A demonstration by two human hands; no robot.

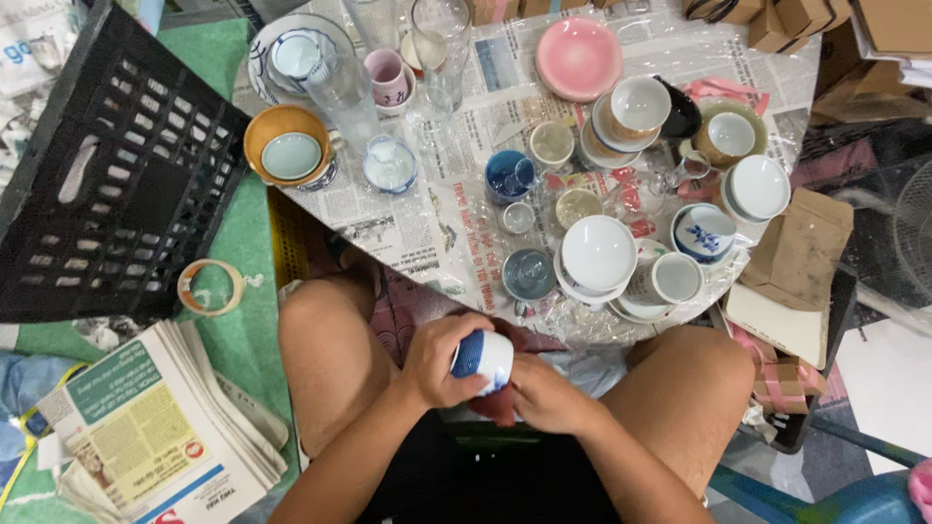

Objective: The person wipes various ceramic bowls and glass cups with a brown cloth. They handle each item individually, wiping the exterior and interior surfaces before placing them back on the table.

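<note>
Between my knees, both hands' fingers were clamped on a blue-and-white cup [482, 360], left hand [439, 361], right hand [549, 396]; I judged it fragile, slippery, best held around its body.

Crate [116, 165] left of table [427, 233]; newspapers [160, 427] below it

This looks like a packing corner of a crockery shop or storeroom — a round table [456, 223] lined with newspaper is crowded with bowls, cups and glasses. Left of the table sit a black crate [116, 175], a tape roll [210, 287] and a newspaper stack [155, 427] — cardboard boxes [825, 19] lie beyond it.
</note>
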